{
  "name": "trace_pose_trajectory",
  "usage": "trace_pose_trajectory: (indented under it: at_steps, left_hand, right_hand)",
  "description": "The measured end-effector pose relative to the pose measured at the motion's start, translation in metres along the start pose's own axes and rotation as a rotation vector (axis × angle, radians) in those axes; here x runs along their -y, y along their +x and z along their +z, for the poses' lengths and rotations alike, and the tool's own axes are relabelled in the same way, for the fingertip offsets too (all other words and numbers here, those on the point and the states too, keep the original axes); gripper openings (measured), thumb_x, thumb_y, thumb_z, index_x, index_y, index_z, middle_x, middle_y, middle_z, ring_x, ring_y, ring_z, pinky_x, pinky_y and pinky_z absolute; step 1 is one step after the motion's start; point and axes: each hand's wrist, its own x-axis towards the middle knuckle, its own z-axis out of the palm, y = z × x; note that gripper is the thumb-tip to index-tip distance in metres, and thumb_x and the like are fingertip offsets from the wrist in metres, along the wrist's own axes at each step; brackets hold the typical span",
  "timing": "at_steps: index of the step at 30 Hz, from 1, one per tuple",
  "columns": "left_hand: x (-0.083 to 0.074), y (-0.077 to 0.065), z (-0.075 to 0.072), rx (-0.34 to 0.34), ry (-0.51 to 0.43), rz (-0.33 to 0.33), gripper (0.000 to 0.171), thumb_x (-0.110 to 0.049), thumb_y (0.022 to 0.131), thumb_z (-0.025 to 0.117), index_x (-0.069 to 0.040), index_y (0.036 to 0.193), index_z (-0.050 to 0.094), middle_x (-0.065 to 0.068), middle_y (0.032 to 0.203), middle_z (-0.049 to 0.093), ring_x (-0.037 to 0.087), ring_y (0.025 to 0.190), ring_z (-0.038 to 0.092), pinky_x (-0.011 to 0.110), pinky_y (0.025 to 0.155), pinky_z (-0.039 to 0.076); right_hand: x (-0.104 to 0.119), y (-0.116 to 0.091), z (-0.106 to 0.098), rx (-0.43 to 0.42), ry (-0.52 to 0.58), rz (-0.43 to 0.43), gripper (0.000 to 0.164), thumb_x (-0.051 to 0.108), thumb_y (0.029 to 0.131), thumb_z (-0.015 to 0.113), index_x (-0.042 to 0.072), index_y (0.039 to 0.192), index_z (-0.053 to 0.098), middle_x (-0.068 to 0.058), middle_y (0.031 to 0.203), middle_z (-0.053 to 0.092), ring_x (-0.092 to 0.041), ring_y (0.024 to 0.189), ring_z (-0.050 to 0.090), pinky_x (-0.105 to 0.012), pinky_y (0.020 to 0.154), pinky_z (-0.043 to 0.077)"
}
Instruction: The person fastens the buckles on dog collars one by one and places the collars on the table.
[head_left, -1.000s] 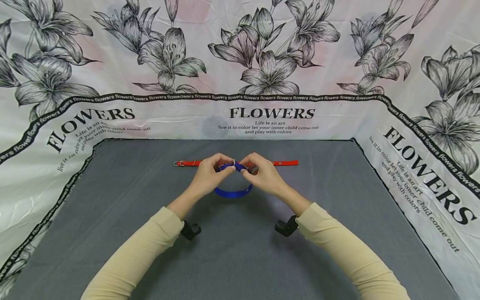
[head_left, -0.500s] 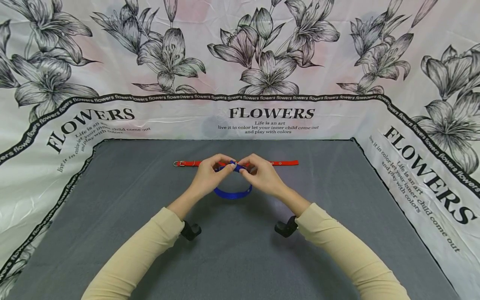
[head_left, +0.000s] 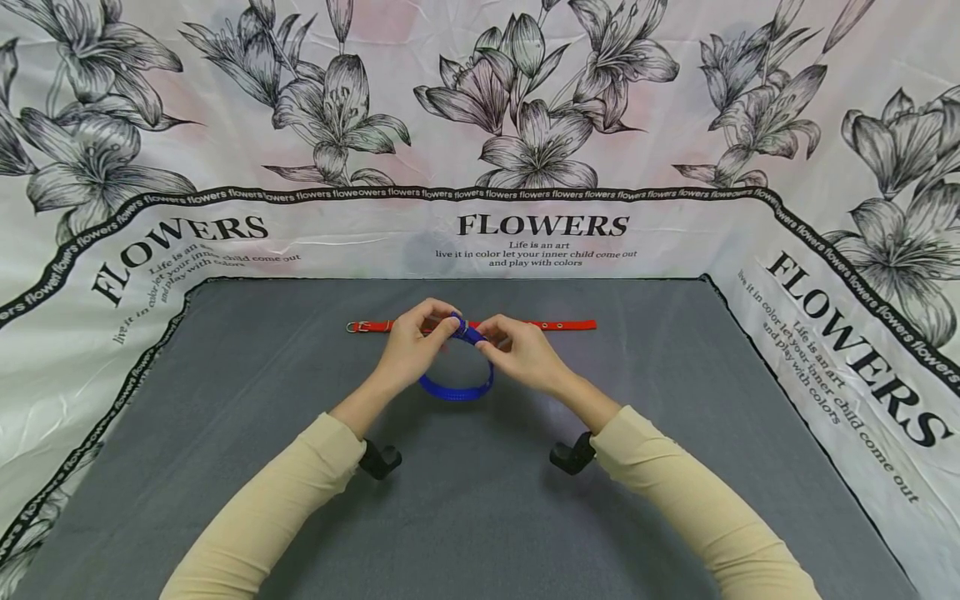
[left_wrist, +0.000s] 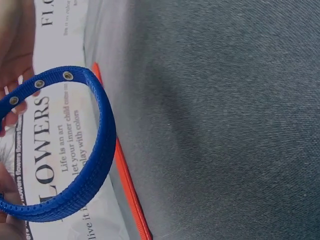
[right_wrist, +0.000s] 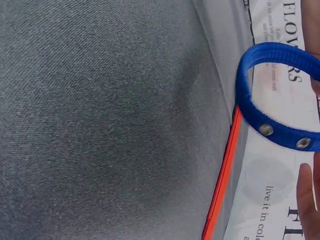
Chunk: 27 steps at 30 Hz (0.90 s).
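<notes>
A blue pet collar (head_left: 457,392) with metal eyelets is bent into a loop and held above the table. My left hand (head_left: 408,343) pinches it near the buckle, at the top of the loop. The right hand (head_left: 525,354) pinches the strap just right of the buckle. In the left wrist view the collar (left_wrist: 102,135) shows its ribbed band and several eyelets. The right wrist view shows the collar (right_wrist: 250,100) at the right edge, with fingertips (right_wrist: 306,187) beside it. Behind the hands lies a red collar (head_left: 570,326), stretched out flat, its middle partly hidden.
Grey cloth covers the table (head_left: 480,517). A white flower-printed curtain (head_left: 360,242) stands along the back and both sides. Black wrist mounts (head_left: 381,460) hang beneath the cuffs of both sleeves.
The left hand and the blue collar have shifted slightly left, and the hands are a little farther apart. More of the strap by the buckle shows now. The red collar has not moved.
</notes>
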Motion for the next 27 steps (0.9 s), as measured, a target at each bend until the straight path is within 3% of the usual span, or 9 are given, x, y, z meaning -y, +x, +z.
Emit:
trace_pose_trajectory:
  at_steps: [3, 10, 14, 21, 27]
  left_hand:
    - [-0.001, 0.001, -0.002, -0.013, -0.050, -0.014, 0.022, -0.024, 0.093, 0.054, -0.006, 0.105, 0.059, 0.013, 0.095, 0.061, 0.029, 0.075, 0.063, 0.035, 0.065, 0.055]
    - [-0.003, 0.004, -0.005, -0.010, -0.195, -0.086, 0.028, -0.016, 0.097, 0.047, 0.006, 0.113, 0.049, 0.024, 0.101, 0.060, 0.029, 0.085, 0.063, 0.037, 0.070, 0.055]
    - [-0.003, 0.004, -0.004, -0.014, -0.232, -0.105, 0.026, -0.017, 0.096, 0.047, 0.004, 0.112, 0.050, 0.022, 0.100, 0.059, 0.029, 0.087, 0.063, 0.035, 0.070, 0.055]
    - [-0.002, 0.003, 0.001, -0.007, -0.142, -0.089, 0.021, -0.019, 0.090, 0.061, -0.006, 0.106, 0.058, 0.012, 0.097, 0.062, 0.019, 0.081, 0.061, 0.043, 0.075, 0.053]
    - [-0.029, -0.006, -0.001, -0.011, -0.087, -0.115, 0.018, -0.015, 0.090, 0.060, -0.003, 0.103, 0.061, 0.015, 0.094, 0.063, 0.033, 0.085, 0.060, 0.032, 0.071, 0.050]
  right_hand:
    - [-0.001, 0.000, 0.000, 0.009, 0.010, 0.014, 0.013, 0.016, 0.088, 0.063, 0.008, 0.099, 0.062, -0.001, 0.086, 0.066, -0.010, 0.076, 0.060, -0.026, 0.069, 0.052]
    - [-0.002, 0.001, 0.001, 0.008, 0.008, 0.026, 0.015, 0.016, 0.088, 0.062, 0.008, 0.100, 0.061, -0.002, 0.088, 0.066, -0.010, 0.079, 0.061, -0.024, 0.067, 0.052]
    - [-0.003, 0.001, 0.001, -0.015, -0.002, 0.008, 0.015, 0.014, 0.088, 0.062, 0.006, 0.101, 0.061, -0.003, 0.089, 0.066, -0.012, 0.079, 0.062, -0.024, 0.066, 0.052]
    - [-0.003, 0.000, 0.002, -0.055, -0.017, -0.031, 0.015, 0.012, 0.088, 0.062, 0.006, 0.101, 0.060, -0.004, 0.087, 0.066, -0.013, 0.079, 0.063, -0.023, 0.063, 0.052]
    - [-0.003, 0.001, 0.003, -0.066, -0.036, -0.077, 0.015, 0.010, 0.087, 0.063, 0.006, 0.101, 0.059, -0.005, 0.088, 0.067, -0.013, 0.079, 0.063, -0.024, 0.063, 0.052]
